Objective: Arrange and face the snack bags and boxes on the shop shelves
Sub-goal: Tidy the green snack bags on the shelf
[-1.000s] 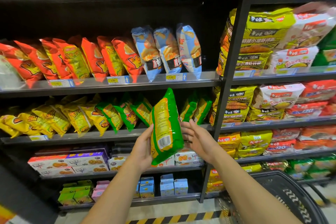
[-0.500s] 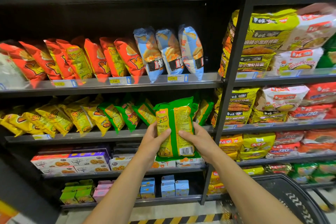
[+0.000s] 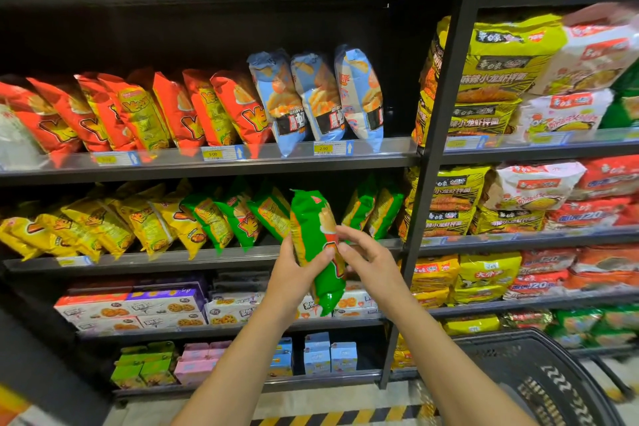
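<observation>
A green snack bag (image 3: 316,239) stands upright in front of the second shelf (image 3: 207,258), turned edge-on toward me. My left hand (image 3: 294,273) grips its lower left side, thumb across the front. My right hand (image 3: 366,258) touches the bag's right side with its fingertips, fingers loosely bent. Behind it is a gap in the row of green bags (image 3: 242,218), with two more green bags (image 3: 373,207) to the right.
Yellow bags (image 3: 103,225) fill the left of that shelf. Red bags (image 3: 138,111) and blue bags (image 3: 318,97) stand on the shelf above. Biscuit boxes (image 3: 138,308) lie below. Noodle packs (image 3: 518,79) fill the right bay. A black basket (image 3: 539,384) sits at lower right.
The green bag has been turned from back-facing to edge-on and lifted slightly toward the gap. My right hand has shifted from gripping its side to touching it with the fingertips.
</observation>
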The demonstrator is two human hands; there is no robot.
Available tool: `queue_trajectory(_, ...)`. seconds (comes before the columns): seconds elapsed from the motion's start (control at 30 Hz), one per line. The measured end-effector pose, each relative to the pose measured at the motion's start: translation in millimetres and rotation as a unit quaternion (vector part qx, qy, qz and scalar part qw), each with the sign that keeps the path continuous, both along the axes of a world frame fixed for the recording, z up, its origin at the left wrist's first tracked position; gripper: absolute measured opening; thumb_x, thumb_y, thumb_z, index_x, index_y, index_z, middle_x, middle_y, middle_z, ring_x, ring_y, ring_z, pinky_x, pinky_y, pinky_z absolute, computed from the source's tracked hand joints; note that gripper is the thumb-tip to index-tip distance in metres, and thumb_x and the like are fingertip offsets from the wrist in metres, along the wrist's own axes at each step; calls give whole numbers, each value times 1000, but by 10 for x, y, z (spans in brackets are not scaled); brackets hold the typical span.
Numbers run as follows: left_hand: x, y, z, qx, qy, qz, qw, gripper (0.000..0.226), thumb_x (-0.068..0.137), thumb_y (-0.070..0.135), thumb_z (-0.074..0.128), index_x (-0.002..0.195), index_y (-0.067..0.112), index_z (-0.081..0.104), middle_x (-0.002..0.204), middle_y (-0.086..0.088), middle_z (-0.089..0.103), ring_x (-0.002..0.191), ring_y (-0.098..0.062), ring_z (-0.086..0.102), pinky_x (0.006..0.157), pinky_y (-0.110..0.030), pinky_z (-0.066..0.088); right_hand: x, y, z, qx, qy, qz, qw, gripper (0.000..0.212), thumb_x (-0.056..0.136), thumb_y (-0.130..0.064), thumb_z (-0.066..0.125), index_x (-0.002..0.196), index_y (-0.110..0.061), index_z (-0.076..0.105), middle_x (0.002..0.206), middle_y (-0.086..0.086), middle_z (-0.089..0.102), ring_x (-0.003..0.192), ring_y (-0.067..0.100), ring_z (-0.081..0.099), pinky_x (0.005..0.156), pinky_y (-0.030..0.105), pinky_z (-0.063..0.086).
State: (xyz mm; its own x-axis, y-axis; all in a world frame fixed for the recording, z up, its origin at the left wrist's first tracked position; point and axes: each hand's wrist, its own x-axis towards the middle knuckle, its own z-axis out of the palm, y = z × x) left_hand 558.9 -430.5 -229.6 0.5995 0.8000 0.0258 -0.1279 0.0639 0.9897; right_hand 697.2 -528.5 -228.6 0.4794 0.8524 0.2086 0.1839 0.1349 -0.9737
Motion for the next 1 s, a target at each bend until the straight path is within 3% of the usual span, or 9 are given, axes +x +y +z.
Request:
queue_trajectory(0.13, -18, 60, -37, -92, -46, 9, 995, 46, 93, 16, 75, 135, 24, 58, 122, -7, 77, 109, -29, 75, 94, -50, 60, 75, -35, -35, 7, 56, -31, 998, 25, 101, -20, 66, 121, -33, 72, 119, -11, 74, 114, 12, 68, 85, 28, 60)
queue_trajectory(0.23, -44, 71, -65, -144, -75, -6, 987, 51, 87, 17, 74, 136, 20, 59, 119, -15, 77, 102, -34, 76, 83, -47, 62, 128, -65, -30, -17, 91, -38, 995, 30, 99, -25, 68, 128, -32, 66, 126, -8, 71, 117, 12, 67, 82, 23, 60)
queue_trajectory(0.33, -59, 66, -91, -177, -83, -25, 980, 65, 75, 21, 75, 138, 12, 59, 112, -19, 78, 90, -33, 78, 69, -42, 64, 138, -116, -67, -67, 145, 41, 986, 48, 97, -35, 66, 143, -29, 55, 135, -3, 69, 122, 14, 67, 95, 31, 58)
queue_trajectory(0.4, -58, 72, -119, -182, -70, -38, 980, 71, 71, 25, 74, 138, 7, 59, 109, -20, 78, 88, -33, 78, 67, -41, 64, 136, -143, -110, -82, 150, 87, 981, 45, 99, -35, 62, 142, -26, 55, 133, 0, 71, 122, 18, 68, 102, 38, 56)
queue_trajectory(0.47, -60, 94, -138, -162, -50, -54, 984, 78, 67, 28, 80, 139, 6, 58, 112, -20, 77, 91, -33, 78, 72, -41, 64, 132, -155, -126, -75, 152, 96, 981, 41, 101, -30, 62, 140, -22, 57, 130, 4, 73, 121, 21, 69, 102, 41, 57)
queue_trajectory(0.57, -75, 134, -159, -110, -29, -60, 992, 64, 76, 27, 76, 138, 17, 60, 122, -12, 76, 103, -27, 76, 81, -37, 62, 166, -140, -158, -63, 146, 66, 985, 46, 93, -29, 72, 137, -21, 59, 128, 4, 73, 118, 19, 71, 97, 37, 59)
queue_trajectory(0.7, -126, 177, -217, -18, 32, -70, 997, 59, 81, 15, 85, 133, 30, 62, 128, 2, 74, 121, -19, 68, 98, -38, 56, 255, -112, -255, -74, 53, 15, 996, 54, 89, -22, 83, 135, -28, 57, 129, -5, 70, 121, 9, 66, 97, 32, 59)
queue_trajectory(0.8, -129, 211, -267, 46, 82, -74, 993, 58, 80, 4, 87, 120, 41, 68, 121, 6, 75, 117, -17, 69, 96, -37, 58, 302, -109, -274, -87, -31, -1, 996, 62, 82, -13, 88, 132, -29, 56, 125, -10, 70, 118, 2, 64, 101, 27, 54)
queue_trajectory(1.0, -114, 224, -249, 84, 110, -69, 988, 60, 81, -1, 85, 126, 32, 63, 119, 15, 75, 117, -8, 68, 85, -23, 58, 332, -109, -301, -76, -63, -7, 995, 65, 81, -7, 88, 132, -26, 55, 119, -12, 70, 115, 2, 65, 93, 20, 54)
